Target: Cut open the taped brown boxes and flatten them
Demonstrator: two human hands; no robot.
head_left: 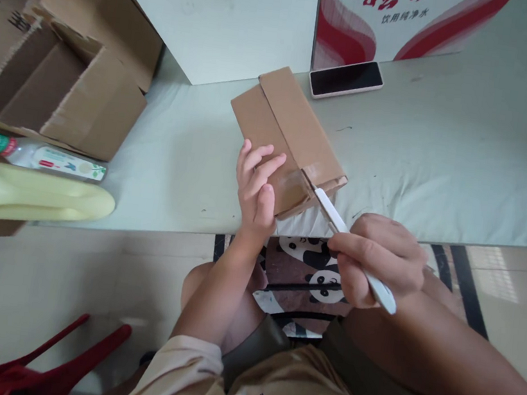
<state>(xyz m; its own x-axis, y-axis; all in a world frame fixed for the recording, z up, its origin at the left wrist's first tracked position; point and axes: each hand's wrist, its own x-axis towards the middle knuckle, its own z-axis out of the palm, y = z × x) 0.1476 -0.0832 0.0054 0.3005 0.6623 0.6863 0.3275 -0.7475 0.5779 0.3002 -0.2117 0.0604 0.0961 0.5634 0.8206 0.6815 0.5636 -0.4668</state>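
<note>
A small brown cardboard box lies slantwise near the table's front edge, with clear tape over its near end. My left hand holds the box by its left side, thumb and fingers resting on the cardboard; its palm side is partly hidden. In my right hand is a white utility knife, gripped between thumb and curled fingers. The knife's dark blade touches the taped seam at the near right end of the box.
Behind the box lie a phone and a red-and-white carton. Open cardboard boxes, a plastic bottle and a pale yellow object stand at left. A red chair is on the floor.
</note>
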